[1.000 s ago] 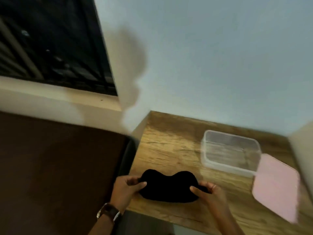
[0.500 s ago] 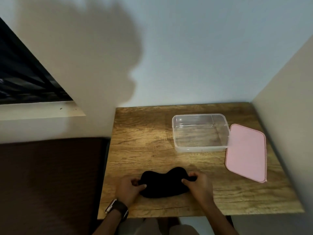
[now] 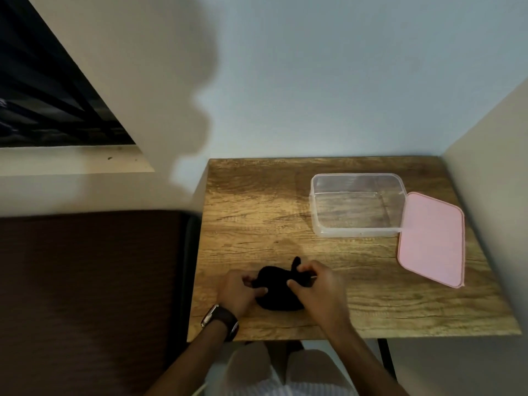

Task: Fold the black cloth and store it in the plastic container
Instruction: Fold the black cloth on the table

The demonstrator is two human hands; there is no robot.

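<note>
Cloth bunched between two hands near the bench's front edge, fold at risk.

Both hands pinch the black cloth: the left hand grips its left edge, the right hand lifts a flap that sticks up. The fabric is so dark that its layers are hard to read, but it looks lumpy; a loose pinch could let the fold spring open. Well apart, the plastic container stands open beside its pink lid, so a bulky bundle might snag the rim.
</note>
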